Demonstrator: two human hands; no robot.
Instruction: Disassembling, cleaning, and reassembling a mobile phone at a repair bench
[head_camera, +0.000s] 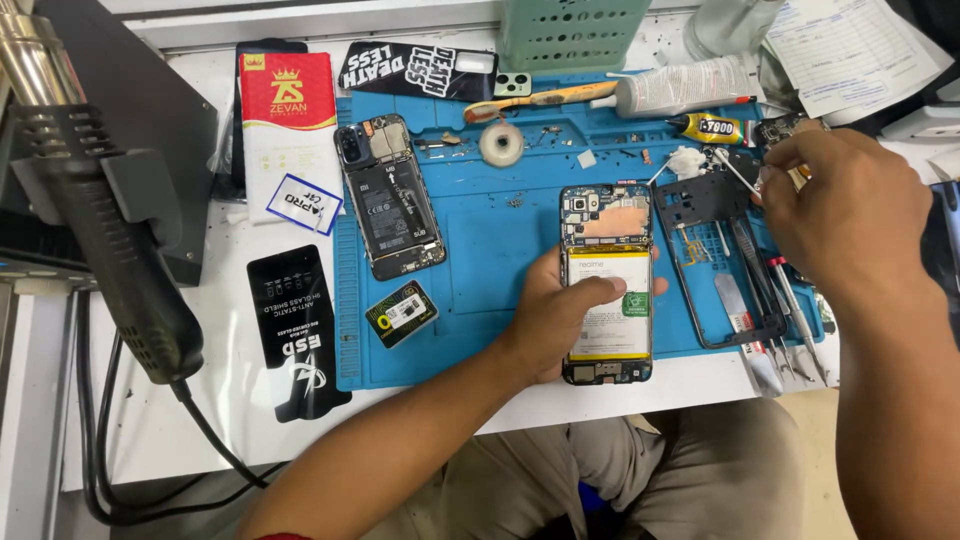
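1. A black hot-air gun (110, 250) hangs at the desk's left edge, its cable trailing down off the front.
2. On the white desk (200, 400), left of the blue work mat (490, 230), lie a red-and-white packet (290, 130) near the back and a black glass-shield packet (295, 335) near the front.
3. At the mat's back-left corner lies a second opened phone (390, 195), face down with its board showing; a small black box (400, 313) sits just in front of it.
4. A roll of tape (501, 143) rests near the mat's back edge, a toothbrush (535, 98) behind it.
5. The left hand (560, 315) grips the opened phone (607, 283) at the mat's front edge, thumb pressed across the white battery (610, 345), fingers curled around the phone's left side.
6. A black phone frame (720, 255) lies on the mat's right part, tweezers (790, 310) and a metal spudger beside it.
7. The right hand (845, 215) hovers over the mat's back-right corner, fingers pinched together on a thin tool (735, 170); how it is clasped I cannot tell.
8. A glue tube (708, 127) lies just behind that corner.
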